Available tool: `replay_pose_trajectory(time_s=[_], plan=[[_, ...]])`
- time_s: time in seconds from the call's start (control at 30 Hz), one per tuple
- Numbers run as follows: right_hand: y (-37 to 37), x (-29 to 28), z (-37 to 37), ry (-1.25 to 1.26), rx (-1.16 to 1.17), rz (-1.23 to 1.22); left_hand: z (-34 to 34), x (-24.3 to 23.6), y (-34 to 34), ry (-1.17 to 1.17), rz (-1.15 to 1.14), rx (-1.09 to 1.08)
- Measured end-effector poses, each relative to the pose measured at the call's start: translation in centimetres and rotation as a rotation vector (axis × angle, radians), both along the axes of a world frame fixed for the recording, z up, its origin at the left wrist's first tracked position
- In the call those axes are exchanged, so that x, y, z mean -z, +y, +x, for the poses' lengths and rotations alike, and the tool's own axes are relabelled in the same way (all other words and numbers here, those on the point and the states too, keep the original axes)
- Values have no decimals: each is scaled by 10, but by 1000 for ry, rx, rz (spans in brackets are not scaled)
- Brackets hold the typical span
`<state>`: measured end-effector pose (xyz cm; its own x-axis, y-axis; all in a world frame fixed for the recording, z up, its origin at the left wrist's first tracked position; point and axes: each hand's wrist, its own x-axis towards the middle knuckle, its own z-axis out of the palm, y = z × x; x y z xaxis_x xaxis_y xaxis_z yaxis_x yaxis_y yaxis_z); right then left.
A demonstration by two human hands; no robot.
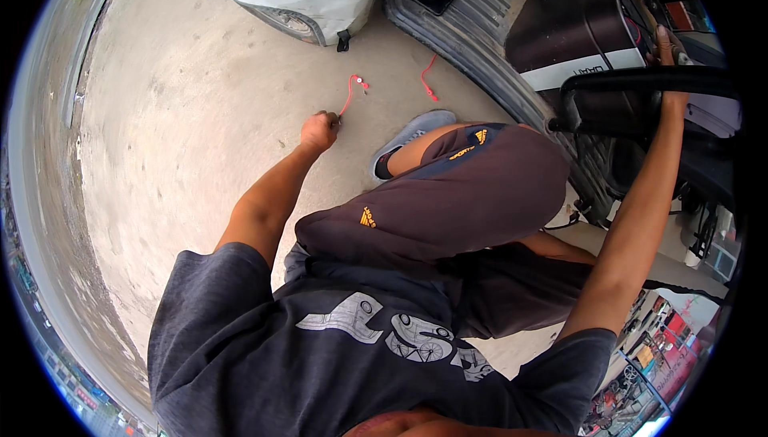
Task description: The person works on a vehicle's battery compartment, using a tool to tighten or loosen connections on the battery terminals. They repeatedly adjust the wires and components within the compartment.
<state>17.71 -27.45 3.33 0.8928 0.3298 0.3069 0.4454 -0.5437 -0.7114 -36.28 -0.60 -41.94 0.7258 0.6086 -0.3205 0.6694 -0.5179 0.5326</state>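
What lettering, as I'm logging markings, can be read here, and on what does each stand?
Places only, wording left uncopied:
Brown trousers: yellow lettering at two spots, legible.
Grey T-shirt: large pale letters with vehicle drawings, partly lost in folds.
White band on the dark casing: dark capitals, upside down.
Red panel, lower right background: any lettering too small to read.
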Motion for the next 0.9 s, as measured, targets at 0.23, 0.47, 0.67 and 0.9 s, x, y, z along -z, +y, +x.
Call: replay_pose_trajectory(time_s=[0.23, 0.47, 0.67, 0.9], plan=[[3, 1, -11, -10, -5, -9, 33, 1, -5, 244, 219, 230], [1, 4, -7, -36, -36, -6, 39, 1, -2, 297, 324, 446], [-1, 5, -6, -48, -34, -28, 77, -17, -11, 106, 141, 110], [6, 0, -24, -23, -19, -26, 127, 9, -3, 158, 72, -73]])
